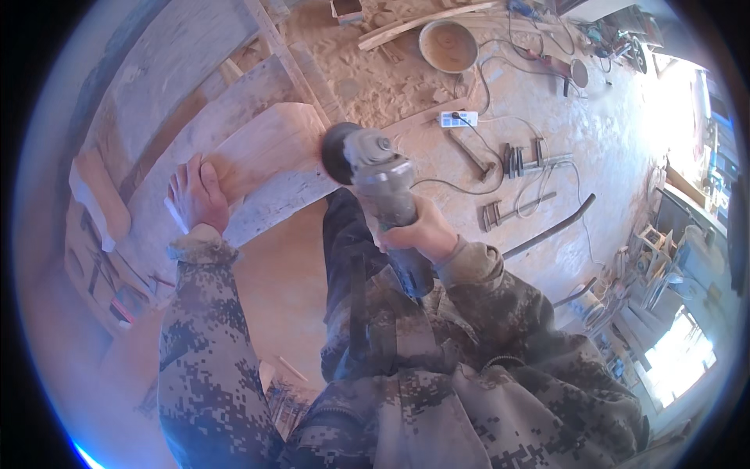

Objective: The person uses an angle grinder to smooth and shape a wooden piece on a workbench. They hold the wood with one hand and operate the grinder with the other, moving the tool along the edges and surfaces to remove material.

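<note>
My right hand (418, 230) is wrapped around the body of an angle grinder (384, 176). Its dark round disc (339, 154) meets the right end of a pale, curved wooden board (269, 148), or sits just beside it; I cannot tell which. The board lies flat on a dusty workbench (285, 195). At the board's left end my left hand (198, 195) rests with its fingers stretched out, pressing down on the wood.
A shaped wooden block (100, 199) lies at the bench's left. On the floor are a round basin (448, 45), a white and blue power strip (458, 119), several bar clamps (525, 159), trailing cords and another power tool (556, 66). Sawdust (351, 66) covers the far floor.
</note>
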Available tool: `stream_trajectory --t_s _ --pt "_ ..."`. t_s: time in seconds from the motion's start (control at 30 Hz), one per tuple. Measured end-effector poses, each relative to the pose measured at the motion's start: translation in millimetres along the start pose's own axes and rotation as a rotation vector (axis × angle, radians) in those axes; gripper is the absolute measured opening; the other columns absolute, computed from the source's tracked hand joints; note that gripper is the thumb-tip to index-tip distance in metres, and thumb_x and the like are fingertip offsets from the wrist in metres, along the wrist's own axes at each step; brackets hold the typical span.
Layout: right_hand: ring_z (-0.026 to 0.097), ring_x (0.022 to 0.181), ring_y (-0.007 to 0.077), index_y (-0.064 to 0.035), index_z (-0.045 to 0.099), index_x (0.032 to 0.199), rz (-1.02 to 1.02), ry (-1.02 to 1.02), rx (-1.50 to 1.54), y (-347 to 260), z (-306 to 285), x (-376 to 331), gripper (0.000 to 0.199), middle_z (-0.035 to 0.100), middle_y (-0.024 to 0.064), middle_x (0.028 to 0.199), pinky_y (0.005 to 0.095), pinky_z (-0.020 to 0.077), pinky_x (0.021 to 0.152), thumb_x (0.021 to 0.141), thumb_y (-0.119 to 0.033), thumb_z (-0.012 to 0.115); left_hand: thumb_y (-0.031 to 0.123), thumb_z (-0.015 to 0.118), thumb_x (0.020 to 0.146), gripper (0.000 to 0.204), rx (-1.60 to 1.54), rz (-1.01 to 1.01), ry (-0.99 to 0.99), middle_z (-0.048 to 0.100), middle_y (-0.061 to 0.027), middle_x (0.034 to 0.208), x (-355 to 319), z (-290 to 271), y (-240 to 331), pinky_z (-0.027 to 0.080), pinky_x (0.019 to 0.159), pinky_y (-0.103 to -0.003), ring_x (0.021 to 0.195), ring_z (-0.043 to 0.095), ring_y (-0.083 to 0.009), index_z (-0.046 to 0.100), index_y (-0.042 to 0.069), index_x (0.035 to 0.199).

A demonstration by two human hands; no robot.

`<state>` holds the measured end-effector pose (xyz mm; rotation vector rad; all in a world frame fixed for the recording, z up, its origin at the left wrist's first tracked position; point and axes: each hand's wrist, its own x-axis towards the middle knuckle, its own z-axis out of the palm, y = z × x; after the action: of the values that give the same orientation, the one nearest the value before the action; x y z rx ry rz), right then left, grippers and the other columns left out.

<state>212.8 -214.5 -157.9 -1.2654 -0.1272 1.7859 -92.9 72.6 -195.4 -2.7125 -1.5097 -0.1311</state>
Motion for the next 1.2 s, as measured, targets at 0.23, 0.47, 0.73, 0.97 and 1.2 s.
stream_trajectory --t_s 0.23,0.47,0.73,0.97,1.2 --pt "0.071 0.082 0.0177 0.0021 0.069 0.121 -0.027 0.015 -0.058 -10.2 11.8 -9.0 0.047 0.071 0.0072 0.095 0.0351 0.0578 0.078 0.077 -0.004 0.083 0.038 0.046 0.113 0.041 -0.032 0.015 0.002 0.068 -0.0122 0.124 1.4 1.9 -3.6 0.041 0.108 -0.053 0.120 0.061 -0.0363 0.068 0.014 0.138" --pt "0.071 0.080 0.0178 0.0019 0.068 0.122 0.051 0.020 0.044 -1.0 0.6 -0.4 0.049 0.072 0.0080 0.095 0.0349 0.0577 0.078 0.076 -0.004 0.083 0.039 0.046 0.112 0.042 -0.015 -0.009 -0.021 0.068 -0.0128 0.125 -2.9 0.6 -4.8 0.041 0.108 -0.053 0.120 0.060 -0.0370 0.068 0.014 0.139" --pt "0.072 0.081 0.0207 0.0030 0.067 0.124 -0.021 -0.035 -0.045 -12.0 17.2 0.1 0.051 0.072 0.0088 0.097 0.0366 0.0590 0.078 0.077 -0.004 0.082 0.039 0.045 0.113 0.042 0.013 -0.037 -0.041 0.067 -0.0126 0.126 -3.3 -1.9 -3.5 0.041 0.108 -0.054 0.121 0.060 -0.0366 0.067 0.015 0.140" --pt "0.073 0.081 0.0210 0.0030 0.066 0.121 0.067 0.001 0.103 -1.5 3.1 -1.5 0.047 0.072 0.0092 0.094 0.0374 0.0588 0.077 0.077 -0.003 0.081 0.039 0.046 0.112 0.042 0.003 -0.011 -0.026 0.067 -0.0121 0.124 -2.0 -2.7 -1.0 0.041 0.108 -0.054 0.121 0.060 -0.0360 0.067 0.015 0.139" --pt "0.074 0.080 0.0208 0.0025 0.066 0.119 0.028 -0.042 0.077 -3.7 8.3 -0.5 0.045 0.073 0.0104 0.091 0.0366 0.0588 0.076 0.077 -0.002 0.081 0.038 0.049 0.111 0.041 -0.024 -0.005 -0.025 0.067 -0.0130 0.123 -4.3 -1.4 -1.2 0.041 0.108 -0.053 0.121 0.060 -0.0362 0.067 0.014 0.139"
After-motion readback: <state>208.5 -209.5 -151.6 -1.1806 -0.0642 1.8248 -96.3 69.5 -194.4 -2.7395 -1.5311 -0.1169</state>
